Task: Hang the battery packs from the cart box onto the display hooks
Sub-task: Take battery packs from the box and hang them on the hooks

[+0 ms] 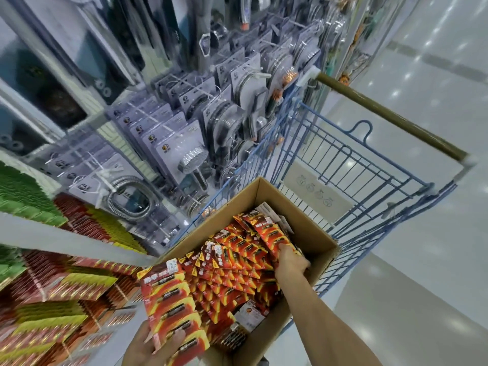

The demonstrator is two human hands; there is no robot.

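Note:
A cardboard box (314, 228) sits in the blue wire cart (375, 170), filled with several red-and-orange battery packs (237, 265). My left hand (150, 344) grips a fanned stack of battery packs (171, 305) at the lower left, thumb pressed on the front card. My right hand (291, 261) reaches into the box and holds a bunch of packs (274, 233) near the far right wall; its fingers are partly hidden among the cards. Display hooks full of hanging battery packs (66, 286) line the rack at the left.
Grey blister packs of shower heads and hoses (184, 143) hang on the rack beyond the cart. The cart's brown handle (390, 114) runs across the upper right. Glossy white aisle floor (422, 286) lies to the right. Green packs (23, 194) hang at far left.

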